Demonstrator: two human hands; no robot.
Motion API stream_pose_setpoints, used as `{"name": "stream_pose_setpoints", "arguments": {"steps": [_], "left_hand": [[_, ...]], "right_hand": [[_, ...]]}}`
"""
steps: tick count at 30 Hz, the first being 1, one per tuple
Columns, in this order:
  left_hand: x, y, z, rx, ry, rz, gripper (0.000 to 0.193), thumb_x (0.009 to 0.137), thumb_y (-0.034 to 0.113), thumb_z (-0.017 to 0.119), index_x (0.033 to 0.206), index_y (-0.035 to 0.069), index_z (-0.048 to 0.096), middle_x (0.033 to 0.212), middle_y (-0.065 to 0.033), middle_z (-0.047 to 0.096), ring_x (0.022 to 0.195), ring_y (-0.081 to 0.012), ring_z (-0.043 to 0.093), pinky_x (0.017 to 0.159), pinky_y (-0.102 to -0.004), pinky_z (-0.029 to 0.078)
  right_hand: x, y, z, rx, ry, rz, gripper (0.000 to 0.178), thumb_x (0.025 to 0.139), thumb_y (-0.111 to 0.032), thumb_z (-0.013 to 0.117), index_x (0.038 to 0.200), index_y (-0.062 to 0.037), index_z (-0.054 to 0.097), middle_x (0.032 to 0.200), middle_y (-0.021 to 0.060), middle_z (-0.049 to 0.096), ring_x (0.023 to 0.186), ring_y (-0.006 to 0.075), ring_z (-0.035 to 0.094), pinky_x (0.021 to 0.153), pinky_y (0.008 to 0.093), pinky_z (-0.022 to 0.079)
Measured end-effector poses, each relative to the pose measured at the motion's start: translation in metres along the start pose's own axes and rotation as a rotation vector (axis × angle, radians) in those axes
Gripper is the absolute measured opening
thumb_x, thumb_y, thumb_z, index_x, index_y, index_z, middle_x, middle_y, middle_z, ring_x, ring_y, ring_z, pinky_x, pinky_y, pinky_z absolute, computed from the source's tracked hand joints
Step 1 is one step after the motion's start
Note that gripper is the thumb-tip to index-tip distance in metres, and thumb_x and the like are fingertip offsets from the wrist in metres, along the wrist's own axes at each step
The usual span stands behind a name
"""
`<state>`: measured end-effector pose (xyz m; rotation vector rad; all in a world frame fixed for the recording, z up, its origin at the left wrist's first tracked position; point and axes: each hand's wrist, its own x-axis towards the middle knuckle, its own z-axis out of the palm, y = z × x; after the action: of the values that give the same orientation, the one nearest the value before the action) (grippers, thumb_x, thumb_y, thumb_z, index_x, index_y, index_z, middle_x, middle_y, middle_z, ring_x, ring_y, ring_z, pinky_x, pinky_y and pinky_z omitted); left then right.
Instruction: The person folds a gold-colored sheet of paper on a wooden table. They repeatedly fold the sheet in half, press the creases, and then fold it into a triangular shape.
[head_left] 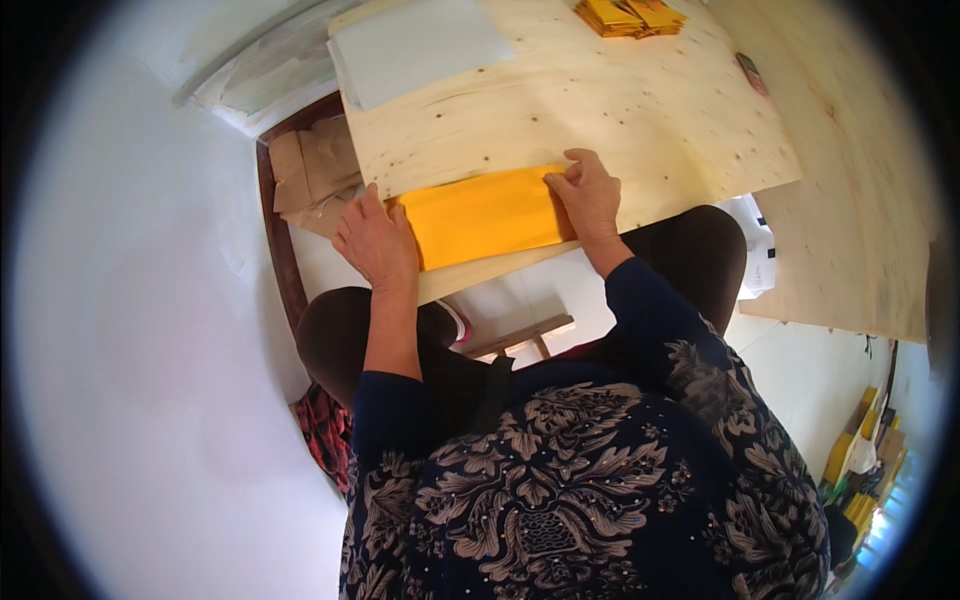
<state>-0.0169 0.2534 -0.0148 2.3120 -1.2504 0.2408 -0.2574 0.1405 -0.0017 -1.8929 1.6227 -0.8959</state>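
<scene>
A bright yellow rectangular folded sheet [490, 215], paper or cloth I cannot tell, lies along the near edge of the wooden board table. My left hand [380, 240] is at its left end, with the thumb on the sheet and the fingers curled at its edge. At the far right corner, my right hand [592, 200] pinches the sheet between thumb and curled fingers. The sheet lies nearly flat, its right end tilted slightly away from me.
White sheets [420, 50] lie at the table's far left. A stack of folded orange-yellow pieces [630, 17] sits at the back, and a small dark red object [751, 74] toward the right. Brown paper packages [315, 165] rest left of the table.
</scene>
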Motion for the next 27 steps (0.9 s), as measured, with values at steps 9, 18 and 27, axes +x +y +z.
{"name": "stream_pose_setpoints", "arguments": {"steps": [9,18,27], "left_hand": [[-0.036,0.074,0.017,-0.04,-0.39,0.4,0.067,0.094,0.041,0.054,0.146,0.003,0.037,0.156,-0.0133,0.031,0.146,-0.0295,0.023,0.12,-0.0513,0.009],[-0.036,0.056,0.012,0.118,-0.398,0.445,0.07,0.095,0.041,0.047,0.151,0.004,0.03,0.159,-0.013,0.025,0.149,-0.0279,0.017,0.119,-0.0537,0.004],[-0.035,0.053,0.018,0.04,-0.407,0.345,0.071,0.095,0.042,0.049,0.15,0.002,0.03,0.16,-0.0136,0.023,0.149,-0.0278,0.017,0.119,-0.054,0.003]], "right_hand": [[0.009,0.002,-0.007,0.078,-0.128,0.116,0.033,0.075,-0.023,0.079,0.101,-0.0084,0.065,0.079,0.0035,0.068,0.077,0.0197,0.064,0.082,0.0359,0.042],[-0.041,-0.044,0.051,0.021,-0.21,-0.618,0.059,0.087,-0.034,0.062,0.133,0.0016,0.05,0.139,0.0222,0.049,0.135,0.0384,0.04,0.114,0.047,0.027],[-0.032,-0.005,0.027,-0.5,-0.272,-0.648,0.061,0.096,-0.042,0.049,0.14,-0.0002,0.047,0.152,0.0196,0.035,0.144,0.0331,0.028,0.118,0.0484,0.017]]}}
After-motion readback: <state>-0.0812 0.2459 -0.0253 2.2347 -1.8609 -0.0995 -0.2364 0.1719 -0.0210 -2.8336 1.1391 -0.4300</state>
